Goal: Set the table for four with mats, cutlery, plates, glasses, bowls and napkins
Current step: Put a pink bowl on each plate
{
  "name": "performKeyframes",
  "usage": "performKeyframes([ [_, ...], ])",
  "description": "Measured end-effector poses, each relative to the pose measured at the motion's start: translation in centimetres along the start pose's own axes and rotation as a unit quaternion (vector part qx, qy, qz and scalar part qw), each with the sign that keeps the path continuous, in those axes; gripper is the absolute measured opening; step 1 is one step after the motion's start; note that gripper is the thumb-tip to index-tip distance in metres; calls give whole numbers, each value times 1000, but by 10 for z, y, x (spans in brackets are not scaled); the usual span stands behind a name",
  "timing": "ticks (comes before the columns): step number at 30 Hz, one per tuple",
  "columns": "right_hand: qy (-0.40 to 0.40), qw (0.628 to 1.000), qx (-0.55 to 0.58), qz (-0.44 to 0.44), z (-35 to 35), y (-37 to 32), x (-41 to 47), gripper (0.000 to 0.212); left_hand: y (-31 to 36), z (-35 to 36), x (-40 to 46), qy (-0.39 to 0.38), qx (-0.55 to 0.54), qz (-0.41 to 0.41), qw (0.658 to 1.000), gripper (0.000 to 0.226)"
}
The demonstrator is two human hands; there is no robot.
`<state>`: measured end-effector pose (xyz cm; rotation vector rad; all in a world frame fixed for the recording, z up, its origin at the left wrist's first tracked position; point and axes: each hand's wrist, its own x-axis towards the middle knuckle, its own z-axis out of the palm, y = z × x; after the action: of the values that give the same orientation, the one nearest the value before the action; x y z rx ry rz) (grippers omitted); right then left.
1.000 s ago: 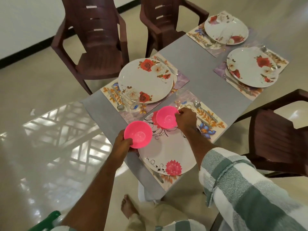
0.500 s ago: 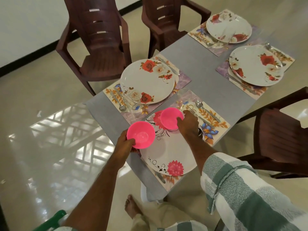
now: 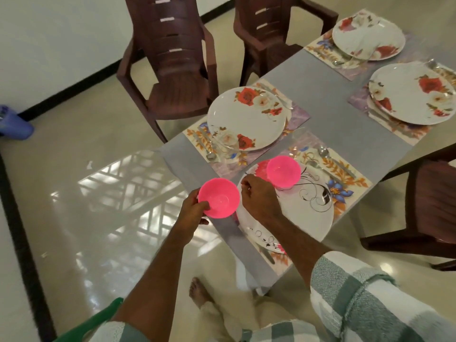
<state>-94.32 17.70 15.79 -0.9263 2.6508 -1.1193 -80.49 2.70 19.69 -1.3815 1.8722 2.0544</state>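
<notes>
My left hand grips a pink bowl by its rim, holding it just off the near left corner of the grey table. A second pink bowl stands on the far part of the nearest plate, a white one with black swirls. My right hand hovers over that plate between the two bowls, fingers loosely curled and holding nothing. A floral mat under the plate carries a spoon and other cutlery.
Three more flowered plates lie on mats with cutlery. Brown plastic chairs stand at the far left, far middle and right. A blue object lies on the floor at left.
My right hand set its pink bowl on the nearest plate, let go, and drew back toward the left. My left hand kept hold of its bowl.
</notes>
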Motion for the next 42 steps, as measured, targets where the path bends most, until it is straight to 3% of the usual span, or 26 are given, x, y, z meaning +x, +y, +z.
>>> performKeyframes([
  [8, -36, 998, 54, 14, 65, -73, 13, 30, 0, -93, 36, -6, -6, 13, 1000, 62],
  [11, -18, 993, 107, 54, 91, -111, 35, 25, 9, -134, 57, -26, -3, 20, 999, 64],
  [16, 46, 990, 104, 87, 123, -158, 81, 15, 39, -193, 92, -78, -3, 48, 996, 68],
  [19, 85, 985, 96, 114, 133, -171, 104, 7, 65, -209, 119, -99, -6, 44, 994, 58],
  [22, 120, 977, 90, 154, 135, -177, 133, 5, 97, -209, 156, -124, 26, 37, 991, 42],
  [29, 202, 944, 69, 252, 138, -161, 228, 8, 176, -189, 258, -212, 98, 73, 970, 43],
  [35, 230, 917, 74, 318, 143, -148, 300, 13, 235, -173, 327, -287, 130, 46, 948, 39],
  [39, 277, 878, 60, 386, 129, -132, 316, 18, 271, -137, 357, -346, 191, 41, 918, 38],
  [42, 343, 822, 36, 454, 114, -125, 315, 21, 289, -98, 364, -405, 229, 47, 884, 41],
])
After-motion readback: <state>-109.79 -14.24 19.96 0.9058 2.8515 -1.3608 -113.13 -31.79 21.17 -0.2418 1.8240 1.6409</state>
